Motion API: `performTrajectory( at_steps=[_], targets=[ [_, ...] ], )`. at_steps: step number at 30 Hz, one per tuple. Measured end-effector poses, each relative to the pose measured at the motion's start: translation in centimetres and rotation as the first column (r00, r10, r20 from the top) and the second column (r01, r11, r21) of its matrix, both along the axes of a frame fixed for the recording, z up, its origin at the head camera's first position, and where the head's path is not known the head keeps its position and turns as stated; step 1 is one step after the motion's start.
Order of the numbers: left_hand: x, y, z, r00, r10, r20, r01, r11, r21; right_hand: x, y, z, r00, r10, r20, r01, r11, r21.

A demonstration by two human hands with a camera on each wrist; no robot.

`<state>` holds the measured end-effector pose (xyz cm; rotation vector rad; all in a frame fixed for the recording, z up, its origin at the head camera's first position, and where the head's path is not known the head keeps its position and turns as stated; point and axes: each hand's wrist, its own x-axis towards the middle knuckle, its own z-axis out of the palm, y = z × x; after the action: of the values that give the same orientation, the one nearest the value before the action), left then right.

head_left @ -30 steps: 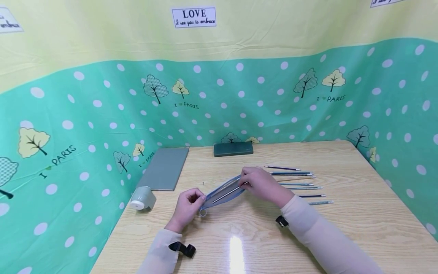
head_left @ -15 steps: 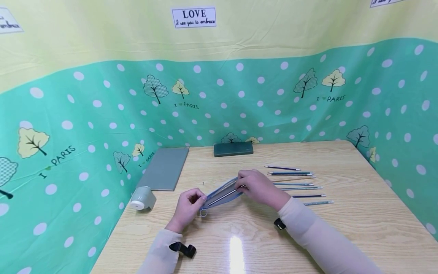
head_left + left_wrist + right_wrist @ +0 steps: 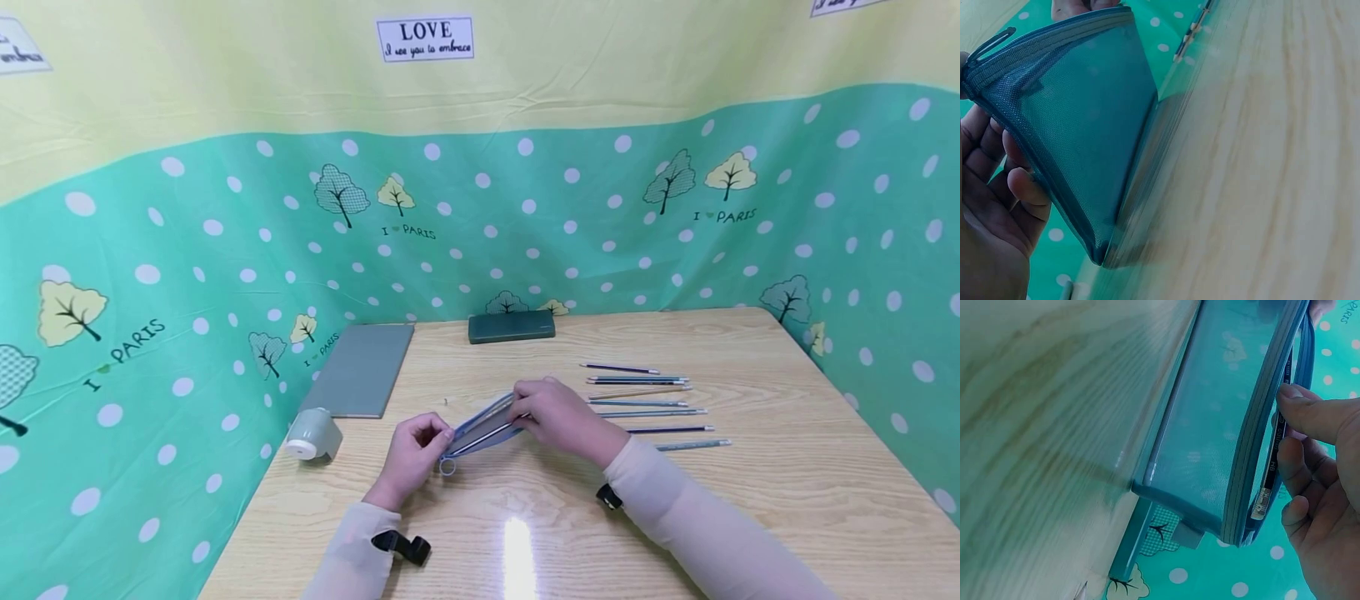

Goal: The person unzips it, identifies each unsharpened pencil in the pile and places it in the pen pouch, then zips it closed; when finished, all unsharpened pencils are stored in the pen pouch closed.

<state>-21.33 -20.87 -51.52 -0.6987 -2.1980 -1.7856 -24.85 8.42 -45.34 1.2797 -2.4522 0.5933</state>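
A blue mesh zip pouch [image 3: 498, 439] stands on the table with its zipper mouth unzipped and facing up. At its near left end my left hand [image 3: 408, 458] pinches the corner by the zipper, where a ring-shaped pull hangs. My right hand [image 3: 558, 419] is at the other end. Between thumb and fingers it holds a black pencil [image 3: 1271, 464] marked HB, with a white eraser end. Lengthwise, the pencil lies inside the pouch mouth, below the zipper edges. In the left wrist view, fingers [image 3: 1022, 187] curl beside the mesh side. The pencil's tip is hidden there.
Several pencils [image 3: 651, 430] lie in a loose row on the right of the table. A dark green case [image 3: 512, 327] sits at the back, a grey flat board [image 3: 363, 367] at back left. Nearer left is a pale green object [image 3: 313, 431] with a white round end.
My right hand has moved left and slightly down, sliding the pencil further along into the pouch towards the left hand. The left hand stays in place at the corner.
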Motion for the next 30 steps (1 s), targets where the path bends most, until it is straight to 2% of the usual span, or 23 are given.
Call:
performTrajectory(
  at_steps=[9, 19, 30],
  targets=[
    [0.06, -0.06, -0.02, 1.0, -0.007, 0.016, 0.007, 1.0, 0.001, 0.28, -0.3, -0.09, 1.0, 0.016, -0.024, -0.016, 1.0, -0.021],
    [-0.04, -0.11, -0.11, 1.0, -0.023, -0.001, 0.023, 1.0, 0.012, -0.03, -0.21, -0.31, 0.999, 0.008, -0.043, -0.009, 0.999, -0.038],
    [0.02, -0.09, 0.02, 1.0, 0.002, 0.0, -0.002, 1.0, 0.002, -0.1, 0.43, 0.45, 0.999, 0.004, -0.032, -0.006, 0.997, -0.081]
  ],
)
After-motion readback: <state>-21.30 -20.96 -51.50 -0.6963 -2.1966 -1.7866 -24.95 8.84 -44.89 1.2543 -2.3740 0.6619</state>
